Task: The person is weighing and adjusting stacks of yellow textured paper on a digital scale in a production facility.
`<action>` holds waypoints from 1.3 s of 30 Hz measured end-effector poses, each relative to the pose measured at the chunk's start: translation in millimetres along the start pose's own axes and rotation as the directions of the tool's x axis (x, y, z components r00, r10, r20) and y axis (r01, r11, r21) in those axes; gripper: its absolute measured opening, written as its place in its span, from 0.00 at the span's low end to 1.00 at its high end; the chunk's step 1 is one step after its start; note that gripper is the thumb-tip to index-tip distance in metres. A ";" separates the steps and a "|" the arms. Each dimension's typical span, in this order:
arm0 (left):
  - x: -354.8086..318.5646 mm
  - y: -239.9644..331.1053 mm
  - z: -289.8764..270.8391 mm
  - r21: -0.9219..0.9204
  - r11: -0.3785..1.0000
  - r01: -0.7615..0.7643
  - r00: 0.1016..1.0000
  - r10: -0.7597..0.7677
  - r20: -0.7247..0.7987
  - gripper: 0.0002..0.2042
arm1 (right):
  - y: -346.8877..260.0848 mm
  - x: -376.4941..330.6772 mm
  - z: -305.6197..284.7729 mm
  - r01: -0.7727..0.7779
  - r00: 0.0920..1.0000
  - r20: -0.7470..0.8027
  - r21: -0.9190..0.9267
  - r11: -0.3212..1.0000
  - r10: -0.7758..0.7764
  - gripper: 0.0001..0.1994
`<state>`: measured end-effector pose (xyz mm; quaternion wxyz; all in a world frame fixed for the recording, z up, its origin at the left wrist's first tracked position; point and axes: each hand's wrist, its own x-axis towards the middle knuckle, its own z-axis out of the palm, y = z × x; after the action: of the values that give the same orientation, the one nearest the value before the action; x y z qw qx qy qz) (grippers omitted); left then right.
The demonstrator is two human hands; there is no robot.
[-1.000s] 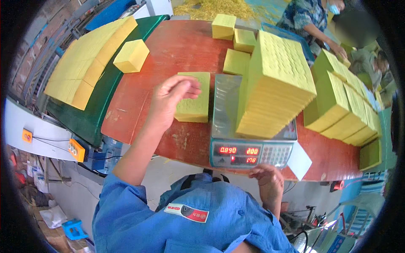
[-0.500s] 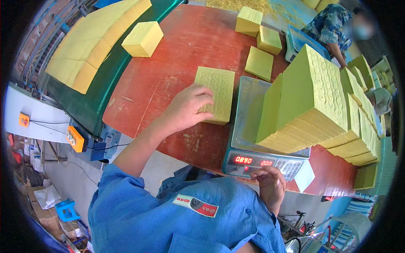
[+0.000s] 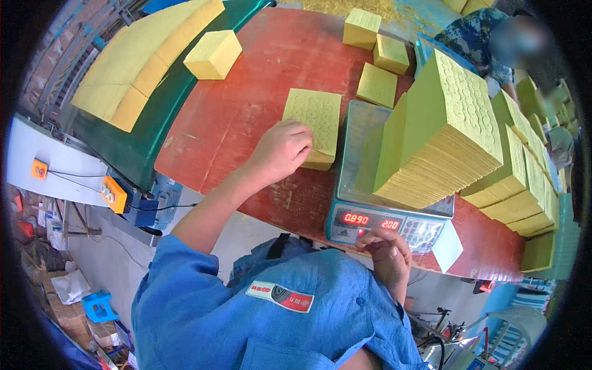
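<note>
A low stack of yellow embossed paper [image 3: 317, 114] lies on the red table. My left hand [image 3: 280, 153] is at its near left edge, with fingers curled and pressed together against the sheets; whatever they pinch is hidden. To the right stands a digital scale [image 3: 356, 176] with a lit red display. A tall, slightly leaning stack of yellow paper [image 3: 425, 145] rests on its pan. My right hand [image 3: 390, 256] hovers at the scale's front panel, fingers curled in and nothing visible in them.
Smaller yellow paper blocks [image 3: 361, 28] sit toward the far side of the red table [image 3: 246, 92]. Another block [image 3: 214, 54] stands by the green surface [image 3: 145, 132], which carries a long yellow row. More stacks [image 3: 521, 185] line the right. A co-worker [image 3: 472, 37] bends beyond the table.
The fingers of my left hand have gone from spread over the stack to curled together at its edge. My right hand has shifted slightly left. The view has tilted a little.
</note>
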<state>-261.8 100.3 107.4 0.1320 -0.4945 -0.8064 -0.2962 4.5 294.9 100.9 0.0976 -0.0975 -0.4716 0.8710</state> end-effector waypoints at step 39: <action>208.0 124.1 -42.3 -0.691 0.577 0.436 0.899 -0.321 0.299 0.11 | -229.4 114.1 6.5 0.361 0.865 0.034 -0.734 0.575 -0.500 0.21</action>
<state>-255.5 265.8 289.0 -0.2047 -0.3399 -0.7083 -0.5839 -89.1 442.6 288.3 0.3022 -0.0866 -0.7723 0.5520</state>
